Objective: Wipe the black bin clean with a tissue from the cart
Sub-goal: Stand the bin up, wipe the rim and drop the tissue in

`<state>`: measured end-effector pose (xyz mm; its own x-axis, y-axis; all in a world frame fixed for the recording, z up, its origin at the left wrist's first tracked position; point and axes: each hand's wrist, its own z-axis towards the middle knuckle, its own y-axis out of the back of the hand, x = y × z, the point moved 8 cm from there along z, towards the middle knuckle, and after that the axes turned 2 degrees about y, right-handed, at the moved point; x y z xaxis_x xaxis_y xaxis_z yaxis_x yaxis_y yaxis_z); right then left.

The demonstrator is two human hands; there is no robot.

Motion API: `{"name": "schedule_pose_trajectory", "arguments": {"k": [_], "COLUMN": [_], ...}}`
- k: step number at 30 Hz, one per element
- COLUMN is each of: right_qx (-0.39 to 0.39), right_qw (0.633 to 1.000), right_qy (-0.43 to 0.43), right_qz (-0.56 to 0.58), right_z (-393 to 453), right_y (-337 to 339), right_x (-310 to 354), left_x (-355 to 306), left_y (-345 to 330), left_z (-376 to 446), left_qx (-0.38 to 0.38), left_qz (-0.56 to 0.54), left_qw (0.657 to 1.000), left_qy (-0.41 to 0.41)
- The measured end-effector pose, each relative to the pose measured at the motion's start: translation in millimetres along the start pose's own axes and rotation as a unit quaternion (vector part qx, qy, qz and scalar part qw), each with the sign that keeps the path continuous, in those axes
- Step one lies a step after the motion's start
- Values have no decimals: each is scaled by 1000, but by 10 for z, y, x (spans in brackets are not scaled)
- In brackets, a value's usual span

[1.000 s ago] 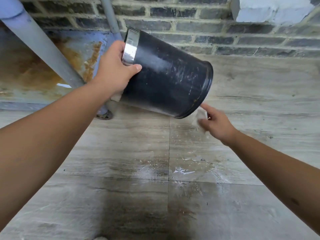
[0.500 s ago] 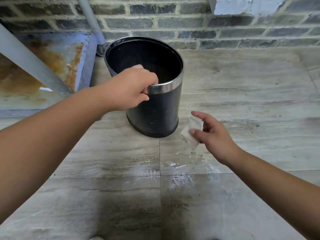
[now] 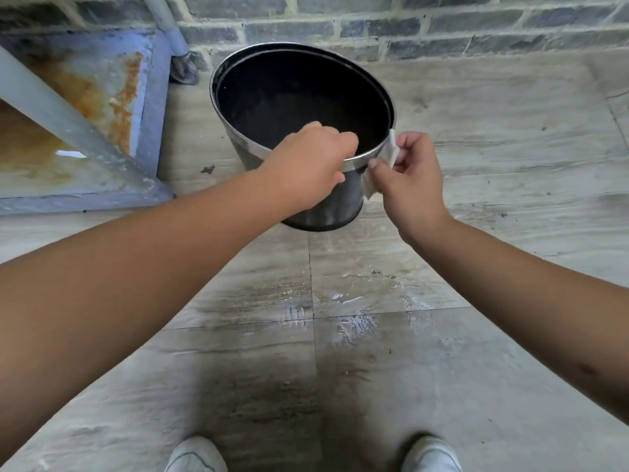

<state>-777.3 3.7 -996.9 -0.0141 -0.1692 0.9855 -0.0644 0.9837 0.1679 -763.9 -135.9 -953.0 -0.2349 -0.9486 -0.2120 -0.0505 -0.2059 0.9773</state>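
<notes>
The left hand (image 3: 308, 165) grips the near rim of the black bin (image 3: 299, 107), while the right hand (image 3: 408, 175) pinches a white tissue (image 3: 391, 148) against the rim at its 4 o'clock. The bin stands upright on the tiled floor (image 3: 476, 318), nothing visible in its dark interior, with a rusty blue cart (image 3: 146, 107) at its 9 o'clock.

The black bin (image 3: 299, 107) has a matt, dark interior and a polished, reflective metal band at the rim; its outer wall is semi-gloss black with pale smears. The tissue (image 3: 391, 155), at 3 o'clock of the rim, is white, soft, creased paper. The floor (image 3: 476, 335) is wood-grain tile, matt grey, with glossy wet streaks at 6 o'clock of the bin. At 9 o'clock, the cart shelf (image 3: 102, 97) is painted metal, blue-grey, rust-stained. The wall (image 3: 442, 25) at 12 o'clock is rough brick.
</notes>
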Motion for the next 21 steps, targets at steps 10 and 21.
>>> {"name": "schedule_pose_trajectory", "arguments": {"k": [10, 21], "right_qx": [27, -17], "right_qw": [999, 999], "right_qy": [-9, 30], "right_qz": [38, 15], "right_z": [214, 540], "right_y": [48, 82], "right_x": [-16, 103], "left_x": [451, 829], "left_y": [290, 244], "left_z": [-150, -114], "left_qx": [-84, -65], "left_qz": [81, 98], "left_qw": [993, 993], "left_qy": [-29, -7]}}
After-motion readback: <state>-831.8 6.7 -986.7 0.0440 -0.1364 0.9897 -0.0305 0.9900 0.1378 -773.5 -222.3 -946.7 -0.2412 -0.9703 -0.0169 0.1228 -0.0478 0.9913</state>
